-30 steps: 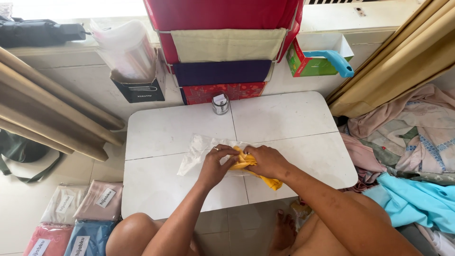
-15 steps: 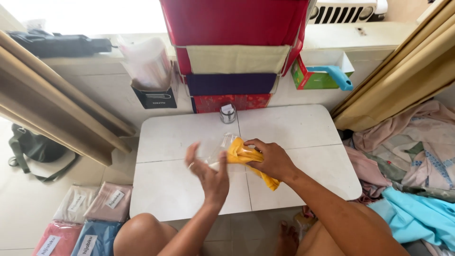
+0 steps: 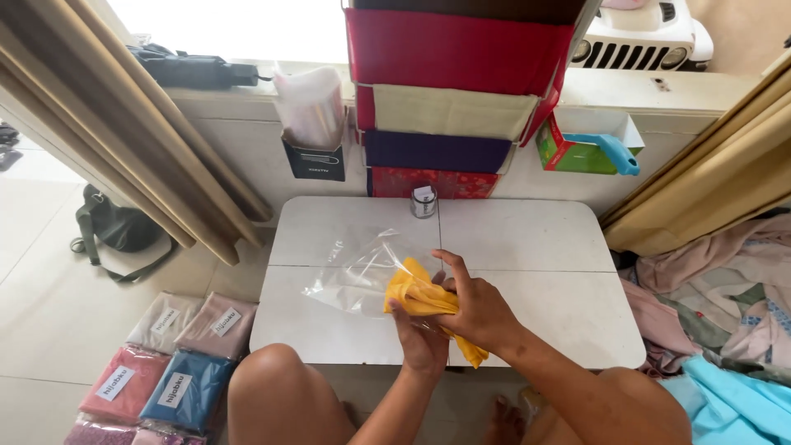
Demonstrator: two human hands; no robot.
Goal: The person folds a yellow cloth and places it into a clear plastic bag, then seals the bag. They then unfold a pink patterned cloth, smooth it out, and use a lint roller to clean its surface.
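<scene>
A folded yellow cloth [image 3: 416,294] is gripped by my right hand [image 3: 474,309] over the front of a small white folding table [image 3: 527,247]. My left hand [image 3: 418,336] sits just under it, holding the mouth of a clear plastic bag [image 3: 354,280] that trails off to the left above the tabletop. The front end of the cloth is at the bag's opening. A yellow tail of cloth [image 3: 471,354] hangs below my right wrist.
A small metal-lidded jar [image 3: 423,201] stands at the table's back edge. Stacked fabric boxes [image 3: 453,99] and a holder of plastic bags [image 3: 311,124] lean on the wall behind. Packed cloths in bags [image 3: 173,363] lie on the floor left; loose fabric [image 3: 717,330] is piled right.
My left hand has come back from open and raised to under the cloth, gripping the bag. The bag now spreads out to the left with the yellow cloth at its mouth.
</scene>
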